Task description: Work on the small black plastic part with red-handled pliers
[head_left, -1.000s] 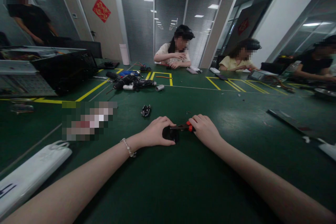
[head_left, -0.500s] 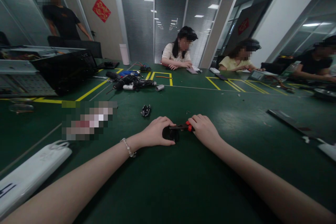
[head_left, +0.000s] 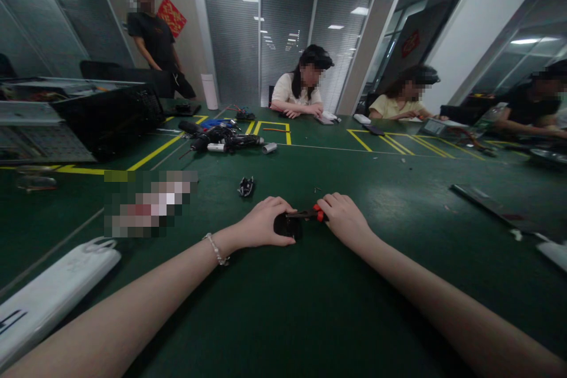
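Observation:
My left hand is closed round the left side of a small black rounded part, thumb and fingers curved about it at the table's surface. In my right hand is a pair of pliers with red-and-black handles. The plier jaws point left and meet the upper edge of the black part; whether they grip it I cannot tell. Beyond my left hand lies a small black-and-silver piece. A few tiny bits lie just beyond the pliers.
A pile of black tools and cables lies farther back on the green table. An open computer case stands at left, a white case at near left. A dark flat strip lies at right. Several people sit or stand beyond.
The standing person at the back left has moved to the right. My hands, the pliers and the black part stay almost in the same place.

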`<state>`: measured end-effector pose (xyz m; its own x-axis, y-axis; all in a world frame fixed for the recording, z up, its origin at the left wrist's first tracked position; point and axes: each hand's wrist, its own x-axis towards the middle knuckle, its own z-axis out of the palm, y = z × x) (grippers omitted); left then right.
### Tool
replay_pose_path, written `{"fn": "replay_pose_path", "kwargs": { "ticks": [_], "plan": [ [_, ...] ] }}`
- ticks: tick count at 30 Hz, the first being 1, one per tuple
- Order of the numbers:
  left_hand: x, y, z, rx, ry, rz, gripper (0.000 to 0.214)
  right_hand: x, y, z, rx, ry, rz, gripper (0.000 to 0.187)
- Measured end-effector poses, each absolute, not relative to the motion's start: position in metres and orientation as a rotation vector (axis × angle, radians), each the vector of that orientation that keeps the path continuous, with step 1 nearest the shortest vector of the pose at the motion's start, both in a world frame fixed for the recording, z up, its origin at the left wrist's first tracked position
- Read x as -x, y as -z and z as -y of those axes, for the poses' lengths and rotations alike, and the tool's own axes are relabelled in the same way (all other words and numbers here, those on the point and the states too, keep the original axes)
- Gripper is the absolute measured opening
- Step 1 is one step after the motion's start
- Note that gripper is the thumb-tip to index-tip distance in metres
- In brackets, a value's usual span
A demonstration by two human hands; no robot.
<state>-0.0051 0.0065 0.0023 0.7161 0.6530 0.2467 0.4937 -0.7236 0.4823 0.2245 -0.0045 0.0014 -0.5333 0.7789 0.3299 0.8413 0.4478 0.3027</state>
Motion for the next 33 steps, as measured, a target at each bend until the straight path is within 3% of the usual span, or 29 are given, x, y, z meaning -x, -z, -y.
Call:
{"fn": "replay_pose_path", "kwargs": {
  "ticks": [33],
  "plan": [
    [0.0046,-0.0030,-0.0065,-2.530,-0.569,-0.897,0.052,-0.2249,-0.0027,0.0061,1.420,0.689,2.549,0.027]
  ]
}}
